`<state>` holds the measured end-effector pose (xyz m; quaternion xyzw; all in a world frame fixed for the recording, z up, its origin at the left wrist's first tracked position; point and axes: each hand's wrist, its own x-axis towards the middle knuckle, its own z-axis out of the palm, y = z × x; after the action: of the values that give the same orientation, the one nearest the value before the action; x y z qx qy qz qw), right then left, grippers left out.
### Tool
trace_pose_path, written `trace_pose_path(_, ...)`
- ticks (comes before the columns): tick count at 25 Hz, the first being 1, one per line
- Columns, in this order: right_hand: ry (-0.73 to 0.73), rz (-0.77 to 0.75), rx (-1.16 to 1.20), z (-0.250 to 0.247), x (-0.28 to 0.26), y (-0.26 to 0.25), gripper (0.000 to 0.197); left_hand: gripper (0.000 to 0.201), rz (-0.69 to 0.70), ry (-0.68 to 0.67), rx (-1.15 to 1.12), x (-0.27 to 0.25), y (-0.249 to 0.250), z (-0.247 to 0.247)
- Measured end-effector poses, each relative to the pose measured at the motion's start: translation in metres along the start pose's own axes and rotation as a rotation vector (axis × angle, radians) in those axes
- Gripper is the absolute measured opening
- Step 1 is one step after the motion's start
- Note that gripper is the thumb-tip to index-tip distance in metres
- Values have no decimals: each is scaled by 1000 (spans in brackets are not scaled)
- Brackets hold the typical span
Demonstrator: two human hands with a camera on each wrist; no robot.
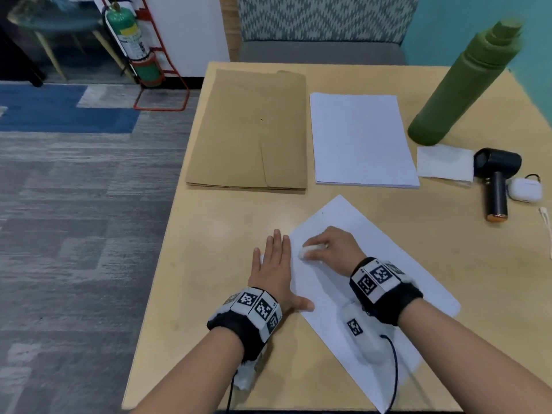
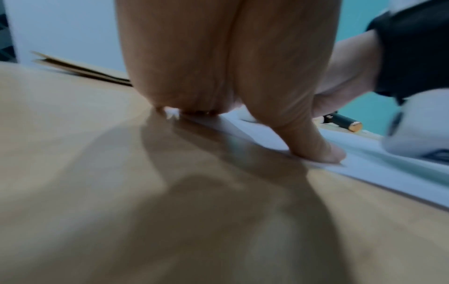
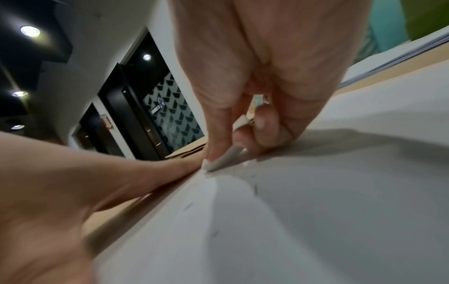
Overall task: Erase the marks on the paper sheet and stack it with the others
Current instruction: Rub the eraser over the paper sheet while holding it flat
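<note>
A single white paper sheet (image 1: 373, 264) lies slanted on the tan table (image 1: 209, 240), near its front. My left hand (image 1: 273, 264) lies flat with straight fingers on the sheet's left edge; its thumb (image 2: 316, 148) presses the paper down. My right hand (image 1: 328, 246) pinches a white eraser (image 1: 310, 251) and holds its tip on the sheet close to the left hand. In the right wrist view the eraser (image 3: 226, 156) touches the paper (image 3: 316, 211), with faint pencil marks and crumbs near it. A stack of white sheets (image 1: 363, 138) lies farther back.
A brown envelope (image 1: 251, 130) lies left of the stack. A green bottle (image 1: 460, 85), a white tissue (image 1: 445, 164), a small black handheld fan (image 1: 495, 180) and a white earbud case (image 1: 524, 189) stand at the right. The table's left edge drops to carpet.
</note>
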<state>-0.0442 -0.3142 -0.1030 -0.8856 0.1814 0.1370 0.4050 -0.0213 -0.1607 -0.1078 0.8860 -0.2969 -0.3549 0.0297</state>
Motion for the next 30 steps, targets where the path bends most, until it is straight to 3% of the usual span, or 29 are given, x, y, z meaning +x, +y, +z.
trace_pose_path(5, -146, -62, 40, -12, -2, 0, 21, 113, -17, -81, 281, -16, 0, -8)
trace_pose_path(7, -168, -61, 95, -22, -4, -4, 21, 107, 19, -51, 317, -18, -1, -19)
trace_pose_path(10, -77, 9, 175, -23, -20, 4, 20, 109, 259, 33, 230, 4, 4, -35)
trace_pose_path(13, -36, 61, 134, -13, -41, 14, 18, 115, 469, -62, 253, 27, 6, -30)
trace_pose_path(17, 131, 104, 55, 3, -46, 16, 17, 126, 497, -87, 289, 39, -3, -19)
trace_pose_path(19, 103, 26, 26, 16, -60, 15, 16, 130, 504, -68, 299, 40, -3, -18)
trace_pose_path(22, -51, -38, -12, 24, -74, 11, 18, 134, 495, -71, 306, 40, -3, -16)
trace_pose_path(26, 175, 99, 61, 14, -52, 14, 23, 136, 497, -82, 280, 41, -3, -16)
trace_pose_path(30, 64, 67, 119, 35, -81, 9, 20, 136, 491, -85, 291, 39, -2, -17)
